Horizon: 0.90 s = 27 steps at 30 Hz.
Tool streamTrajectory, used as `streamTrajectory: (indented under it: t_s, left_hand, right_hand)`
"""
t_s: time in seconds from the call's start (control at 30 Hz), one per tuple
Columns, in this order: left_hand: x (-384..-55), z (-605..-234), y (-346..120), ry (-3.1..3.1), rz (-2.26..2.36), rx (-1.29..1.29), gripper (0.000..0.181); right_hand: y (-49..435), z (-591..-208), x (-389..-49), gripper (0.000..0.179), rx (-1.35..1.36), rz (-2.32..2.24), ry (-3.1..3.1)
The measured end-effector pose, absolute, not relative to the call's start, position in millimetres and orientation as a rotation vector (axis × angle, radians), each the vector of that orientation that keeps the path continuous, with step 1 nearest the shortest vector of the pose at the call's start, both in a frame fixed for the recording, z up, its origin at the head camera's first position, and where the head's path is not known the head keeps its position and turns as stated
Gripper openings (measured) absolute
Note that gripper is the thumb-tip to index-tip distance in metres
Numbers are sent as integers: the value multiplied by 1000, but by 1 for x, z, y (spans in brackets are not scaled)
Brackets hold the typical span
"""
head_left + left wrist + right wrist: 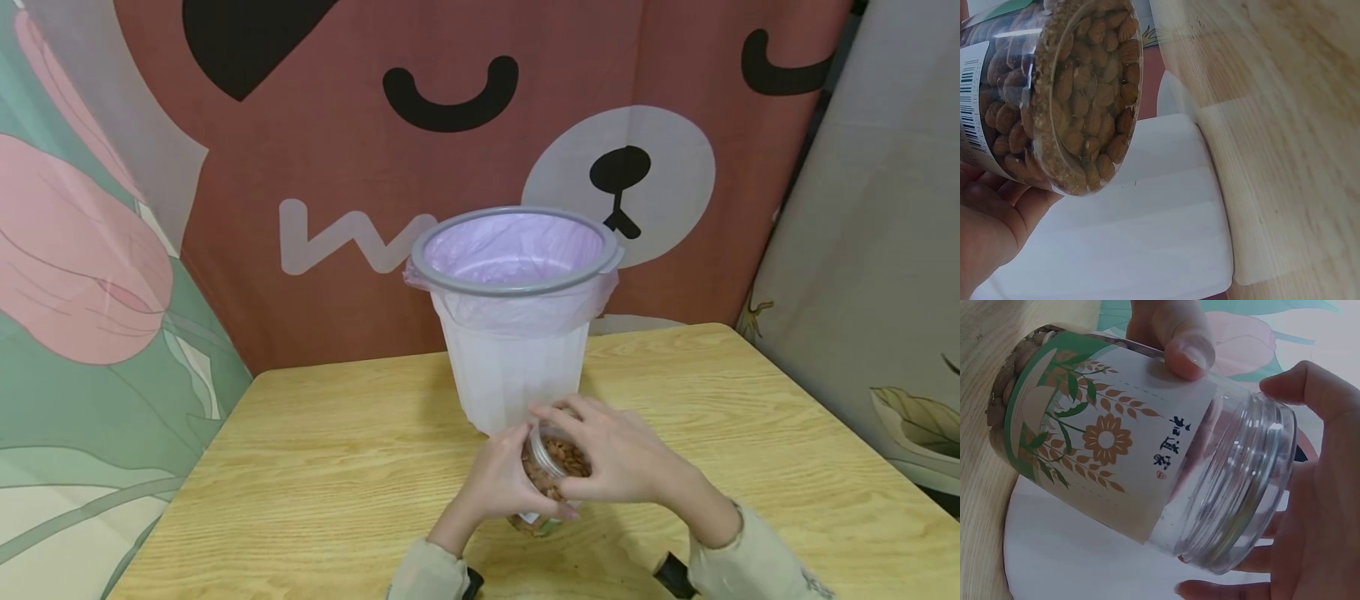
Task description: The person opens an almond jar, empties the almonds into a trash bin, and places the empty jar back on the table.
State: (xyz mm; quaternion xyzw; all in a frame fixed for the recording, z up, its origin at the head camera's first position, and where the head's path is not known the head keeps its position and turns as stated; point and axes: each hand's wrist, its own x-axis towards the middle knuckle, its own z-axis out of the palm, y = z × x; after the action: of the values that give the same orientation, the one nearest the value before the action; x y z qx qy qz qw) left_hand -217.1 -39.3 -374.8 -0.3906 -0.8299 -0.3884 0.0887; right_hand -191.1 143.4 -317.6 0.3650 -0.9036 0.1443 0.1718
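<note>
A clear, screw-necked jar of almonds [566,457] is held tilted above the table, its base [1094,100] visible in the left wrist view. Almonds show through its wall, and its label [1097,419] carries a flower and wheat ears. My left hand [497,479] grips the jar's body, with the thumb along the label side in the right wrist view. Around the clear threaded top [1241,481] curl the thumb and fingers of my right hand [622,454]. Some fingers of that hand are spread beside the rim, partly hidden behind the jar.
Just beyond the jar stands a white bin [517,367] with a grey rim and a pinkish-purple bag lining folded over it. It rests on a wood-grain table [322,467]. Behind hangs a printed bear curtain [337,150], with another curtain [855,250] at the right.
</note>
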Motion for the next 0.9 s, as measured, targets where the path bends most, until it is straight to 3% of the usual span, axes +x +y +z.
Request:
streamTrajectory:
  t_s: [0.33,0.53,0.9]
  left_hand:
    - [-217,-374,-39,-2463,-1182,-1184,75]
    - [-217,-375,-38,-2482,-1206,-1171,76]
    - [-217,-375,-37,-2495,-1186,-1152,73]
  right_hand:
    - [140,-313,-191,84,826,446,-2646]
    - [140,-314,-189,90,788,430,-2740]
    - [141,-315,-188,83,847,341,-2703]
